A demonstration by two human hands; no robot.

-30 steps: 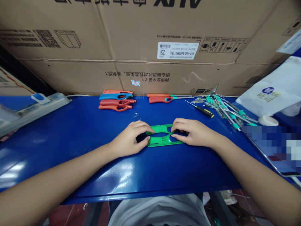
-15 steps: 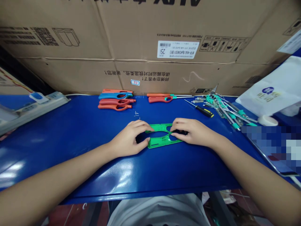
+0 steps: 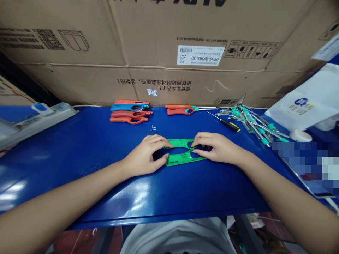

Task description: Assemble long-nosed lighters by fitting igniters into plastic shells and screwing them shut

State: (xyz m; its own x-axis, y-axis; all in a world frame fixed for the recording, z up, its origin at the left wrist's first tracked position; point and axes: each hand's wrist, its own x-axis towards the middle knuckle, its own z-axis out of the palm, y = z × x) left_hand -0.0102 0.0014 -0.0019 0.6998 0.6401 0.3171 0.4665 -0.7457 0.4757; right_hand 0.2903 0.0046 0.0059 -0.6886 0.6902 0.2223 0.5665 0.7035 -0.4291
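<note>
Two green plastic shell halves (image 3: 180,151) lie side by side on the blue table (image 3: 79,148) in front of me. My left hand (image 3: 144,157) curls over their left ends, thumb and fingers pinched on them. My right hand (image 3: 215,148) grips their right ends with bent fingers. Both hands rest on the tabletop.
Orange and blue lighter bodies (image 3: 129,113) lie stacked at the back, with another orange one (image 3: 182,110) beside them. A screwdriver (image 3: 227,123) and a pile of metal tubes with teal ends (image 3: 254,125) sit to the right. A white bag (image 3: 307,102), a power strip (image 3: 39,118) and cardboard boxes (image 3: 164,46) surround the table.
The near green half has tilted slightly, its right end drawn toward the far half. Both hands stay in almost the same place.
</note>
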